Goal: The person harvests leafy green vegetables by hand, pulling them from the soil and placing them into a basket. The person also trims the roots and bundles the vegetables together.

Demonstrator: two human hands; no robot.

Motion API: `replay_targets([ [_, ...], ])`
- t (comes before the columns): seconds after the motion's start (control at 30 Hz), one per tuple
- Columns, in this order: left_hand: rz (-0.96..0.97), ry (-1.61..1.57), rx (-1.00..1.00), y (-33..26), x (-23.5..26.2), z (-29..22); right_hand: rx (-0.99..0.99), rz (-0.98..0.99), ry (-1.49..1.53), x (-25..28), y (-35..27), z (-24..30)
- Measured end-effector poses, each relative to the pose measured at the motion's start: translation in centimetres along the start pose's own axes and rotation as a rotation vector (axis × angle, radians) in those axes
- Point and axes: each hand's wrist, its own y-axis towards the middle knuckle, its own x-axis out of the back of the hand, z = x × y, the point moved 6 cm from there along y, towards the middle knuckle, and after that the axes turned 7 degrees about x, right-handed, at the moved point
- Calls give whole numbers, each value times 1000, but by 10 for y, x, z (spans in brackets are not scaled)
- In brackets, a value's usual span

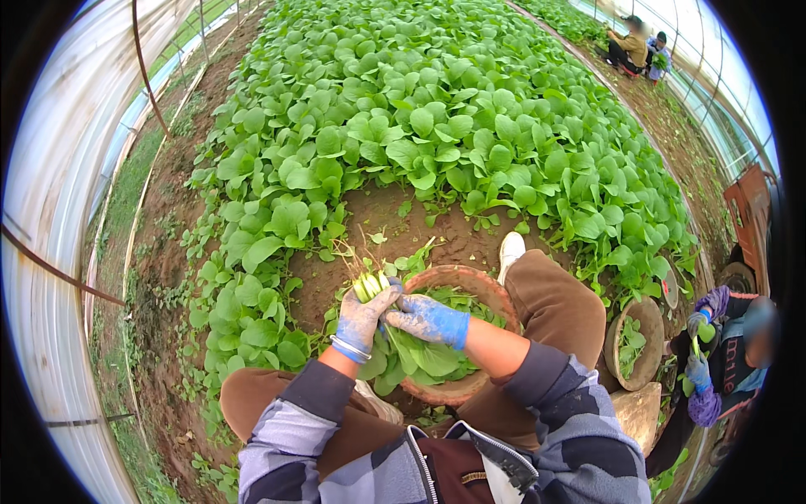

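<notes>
My left hand [366, 317], in a dirty pale glove with blue at the cuff, is closed around a bunch of leafy greens [368, 287]. Pale stems and thin roots stick up past its fingers, while broad green leaves hang down toward my lap. My right hand [430, 321], in a blue and grey glove, meets the left one and closes on the same bunch just below the stems. Its fingertips are partly hidden among the leaves. Under and beside the bunch sits a round reddish-brown basin [460, 274] with loose green leaves in it, between my legs.
A dense bed of greens [437, 109] spreads ahead, with bare soil [378, 210] before me. At right, a second basin [648, 344] holds leaves, near a co-worker [726, 353] handling greens with gloved hands. Two people [631, 49] crouch far right. Plastic sheeting [59, 193] lines the left.
</notes>
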Motion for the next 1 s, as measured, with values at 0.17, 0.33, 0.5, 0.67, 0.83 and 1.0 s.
replay_targets([
  [0.17, -206, -23, -149, 7, 35, -4, 38, -253, -474, 4, -1, 48],
  [0.33, -237, -30, -93, -1, 45, -12, 243, -290, -482, -13, 13, 46],
  [0.5, -366, -43, -147, -19, 123, -82, 155, -280, -13, 0, 48, 2],
  [0.67, -612, 233, -430, -71, 218, -170, -209, 49, 253, -52, 79, -82],
  [0.83, -664, -265, -564, -109, 287, -165, -644, 301, 435, -162, 115, -157],
  [1.0, -745, -154, -527, -98, 273, -170, -1090, 109, 691, -264, 119, -259],
])
